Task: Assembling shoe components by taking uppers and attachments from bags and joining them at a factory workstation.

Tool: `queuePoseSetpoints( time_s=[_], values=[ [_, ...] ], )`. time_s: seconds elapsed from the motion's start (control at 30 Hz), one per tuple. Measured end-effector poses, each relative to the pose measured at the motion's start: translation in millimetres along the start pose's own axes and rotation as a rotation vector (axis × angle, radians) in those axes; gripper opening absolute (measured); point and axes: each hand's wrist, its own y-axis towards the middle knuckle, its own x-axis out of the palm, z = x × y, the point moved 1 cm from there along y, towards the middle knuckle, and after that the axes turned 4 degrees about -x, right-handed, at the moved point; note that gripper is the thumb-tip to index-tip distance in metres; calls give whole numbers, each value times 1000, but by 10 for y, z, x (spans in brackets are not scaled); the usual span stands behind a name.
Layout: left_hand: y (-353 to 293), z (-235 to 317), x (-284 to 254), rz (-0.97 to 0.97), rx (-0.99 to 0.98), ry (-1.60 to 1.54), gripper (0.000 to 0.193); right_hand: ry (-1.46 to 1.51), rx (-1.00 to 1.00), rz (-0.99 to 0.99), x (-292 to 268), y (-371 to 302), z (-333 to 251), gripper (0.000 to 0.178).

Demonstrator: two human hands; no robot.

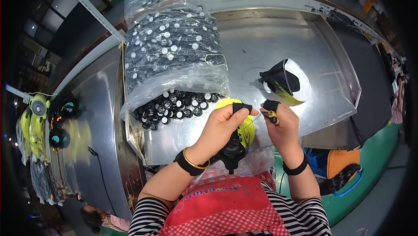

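Observation:
My left hand (220, 127) is pinched closed near the middle of the metal table, black wrap on a finger. What lies in its fingertips, perhaps a thread, is too fine to make out. Close by on the right, my right hand (285, 127) is closed around a small yellow-and-black tool (272, 116) whose tip points toward the left hand. Below the left hand is a yellow-and-black piece (247, 131) with a black lower part, partly hidden by that hand. A similar black-and-yellow piece with a white inside (296, 81) stands farther back on the right.
A large clear plastic bag (174, 40) full of small black parts with white round faces fills the back left. Loose black parts (174, 107) spill from its mouth. A raised metal rim (342, 57) borders the table. An orange-and-blue bag (342, 164) sits at the lower right.

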Motion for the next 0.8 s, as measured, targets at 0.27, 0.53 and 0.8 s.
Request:
queuePoseSetpoints(
  time_s=[0.27, 0.53, 0.8],
  values=[
    [29, -58, 25, -167, -39, -118, 30, -22, -14, -73, 102, 118, -69, 29],
    [24, -45, -19, -177, -139, -123, 25, -43, 51, -134, 160, 0, -49, 27],
    [13, -4, -84, -136, -247, -234, 20, 142, 308, -245, 13, -50, -142, 28]
  ],
)
